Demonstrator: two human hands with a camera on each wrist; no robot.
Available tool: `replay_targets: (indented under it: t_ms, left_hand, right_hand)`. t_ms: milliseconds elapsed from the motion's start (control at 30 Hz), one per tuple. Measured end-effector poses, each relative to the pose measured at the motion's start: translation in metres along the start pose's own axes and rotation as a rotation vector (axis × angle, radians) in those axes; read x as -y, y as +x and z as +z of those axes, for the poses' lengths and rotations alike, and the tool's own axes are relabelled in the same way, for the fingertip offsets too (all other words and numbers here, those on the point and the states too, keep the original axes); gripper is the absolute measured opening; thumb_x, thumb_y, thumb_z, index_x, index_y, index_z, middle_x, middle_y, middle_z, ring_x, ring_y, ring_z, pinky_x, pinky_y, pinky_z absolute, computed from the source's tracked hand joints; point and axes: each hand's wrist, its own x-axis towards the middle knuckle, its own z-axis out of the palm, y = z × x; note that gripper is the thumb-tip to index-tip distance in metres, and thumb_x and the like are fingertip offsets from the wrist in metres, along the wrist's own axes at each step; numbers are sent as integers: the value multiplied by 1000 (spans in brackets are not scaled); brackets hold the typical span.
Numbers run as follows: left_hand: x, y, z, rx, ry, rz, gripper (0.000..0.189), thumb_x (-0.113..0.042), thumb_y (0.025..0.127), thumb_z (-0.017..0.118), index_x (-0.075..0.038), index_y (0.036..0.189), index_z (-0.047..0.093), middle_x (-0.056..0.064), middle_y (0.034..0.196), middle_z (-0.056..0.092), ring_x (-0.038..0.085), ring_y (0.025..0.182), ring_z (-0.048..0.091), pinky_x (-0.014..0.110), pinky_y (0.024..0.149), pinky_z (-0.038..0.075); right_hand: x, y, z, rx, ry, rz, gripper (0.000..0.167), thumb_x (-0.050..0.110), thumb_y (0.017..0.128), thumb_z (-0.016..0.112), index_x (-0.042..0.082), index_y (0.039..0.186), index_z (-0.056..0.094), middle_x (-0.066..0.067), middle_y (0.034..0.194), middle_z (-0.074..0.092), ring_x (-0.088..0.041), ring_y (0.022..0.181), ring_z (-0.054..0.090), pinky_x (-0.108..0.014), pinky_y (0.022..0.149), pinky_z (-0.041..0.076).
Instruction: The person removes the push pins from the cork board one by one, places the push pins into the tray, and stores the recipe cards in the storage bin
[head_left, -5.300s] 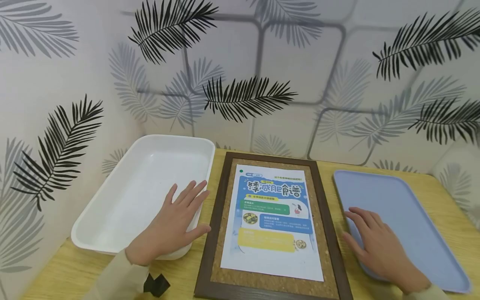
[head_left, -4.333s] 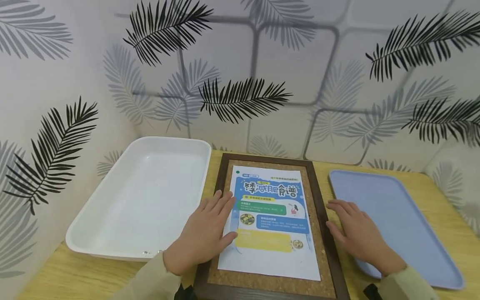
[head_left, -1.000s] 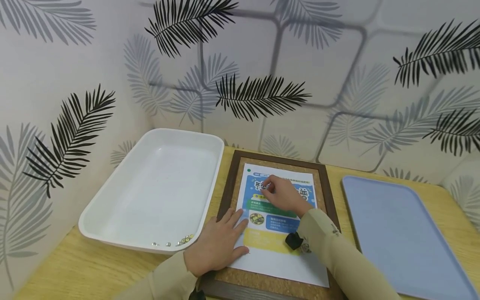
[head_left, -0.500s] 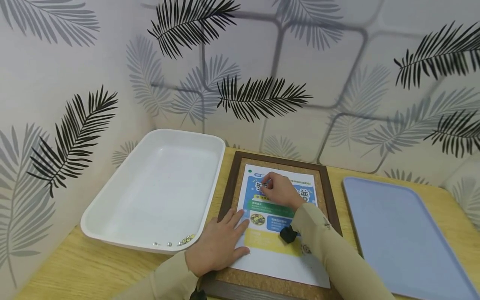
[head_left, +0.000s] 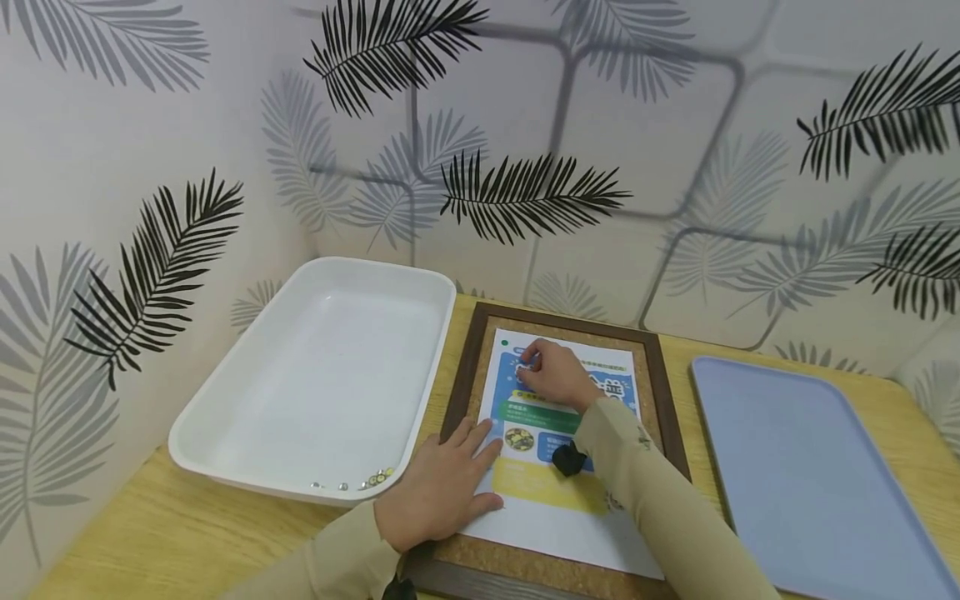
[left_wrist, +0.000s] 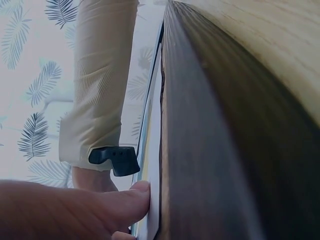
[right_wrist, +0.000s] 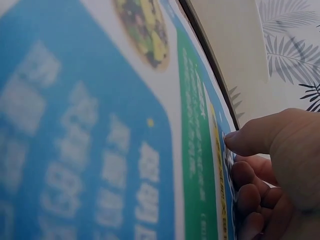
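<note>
A printed poster [head_left: 570, 525], white with blue, green and yellow panels and Chinese lettering, lies on a brown-framed cork board [head_left: 532, 558]. My left hand [head_left: 438, 483] rests with fingers spread on the poster's lower left edge; its thumb lies along the paper in the left wrist view. My right hand [head_left: 561, 377] is over the title near the top left, fingers curled and thumb close to the forefinger. In the right wrist view, the thumb tip [right_wrist: 232, 142] is right at the paper; I cannot tell whether anything is between the fingertips. A green dot [head_left: 505, 342] marks the poster's top left corner.
A deep white tray [head_left: 330, 367] stands left of the board, with several small yellow and silver pieces [head_left: 377, 477] in its front corner. To the right lies a flat blue tray [head_left: 802, 467]. Behind the wooden table [head_left: 142, 533] rises a leaf-patterned wall [head_left: 630, 125].
From beside the blue tray, my right hand has come onto the poster's title. My left hand has moved from the white tray onto the poster's edge. Both have stayed nearly still over the last second.
</note>
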Motion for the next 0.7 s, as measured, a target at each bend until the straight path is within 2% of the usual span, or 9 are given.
replay_targets:
  t_ms: [200, 433, 600, 700]
  left_hand:
    - [2, 2, 3, 19, 6, -4, 66, -59, 94, 46, -19, 146, 43, 6, 155, 35, 25, 140, 37, 44, 95, 48]
    - [3, 2, 3, 6, 16, -4, 66, -60, 93, 46, -20, 145, 44, 6, 155, 36, 24, 140, 38, 43, 94, 49]
    - [3, 2, 1, 19, 14, -1, 67, -61, 93, 45, -20, 146, 43, 5, 155, 34, 24, 140, 37, 44, 95, 48]
    - [4, 2, 1, 29, 11, 1, 67, -61, 94, 44, -20, 147, 42, 5, 156, 33, 24, 140, 37, 45, 95, 48]
  right_hand:
    - [2, 11, 2, -7, -15, 2, 26, 20, 90, 64, 2, 108, 65, -9, 88, 66, -17, 72, 58, -33, 71, 48]
    - [4, 23, 5, -51, -21, -30, 22, 17, 89, 62, 0, 103, 67, -13, 91, 68, -21, 77, 62, -39, 75, 51]
    - [5, 28, 7, -44, -13, 33, 22, 20, 92, 60, 3, 105, 65, -11, 93, 67, -19, 73, 61, -36, 71, 50]
    - [8, 31, 7, -42, -14, 59, 23, 23, 92, 60, 4, 105, 65, -11, 95, 68, -19, 75, 62, -37, 73, 51]
